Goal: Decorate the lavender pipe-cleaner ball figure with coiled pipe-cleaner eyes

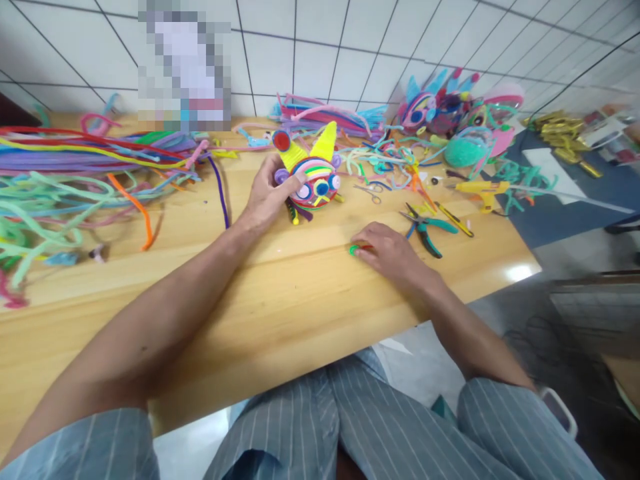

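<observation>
My left hand (pixel 273 190) is wrapped round the left side of a colourful pipe-cleaner figure (pixel 320 177) with yellow pointed ears and round blue-and-white eyes. The thumb lies across its front, and the figure is upright on or just above the table. Low over the wood, my right hand (pixel 383 247) has its fingers pressed together on a small green-and-red pipe-cleaner piece (pixel 355 250); the green end pokes out at the fingertips. To the right of that hand lie teal-handled pliers (pixel 427 230), spread apart. Small scissors (pixel 370 193) lie between the figure and the pliers.
Bundles of coloured pipe cleaners (pixel 90 153) cover the table's left side, with another bundle (pixel 330 117) by the tiled wall. A yellow glue gun (pixel 483 193), a yellow utility knife (pixel 455 220) and finished figures (pixel 420 110) are on the right. The table's front edge is near my lap.
</observation>
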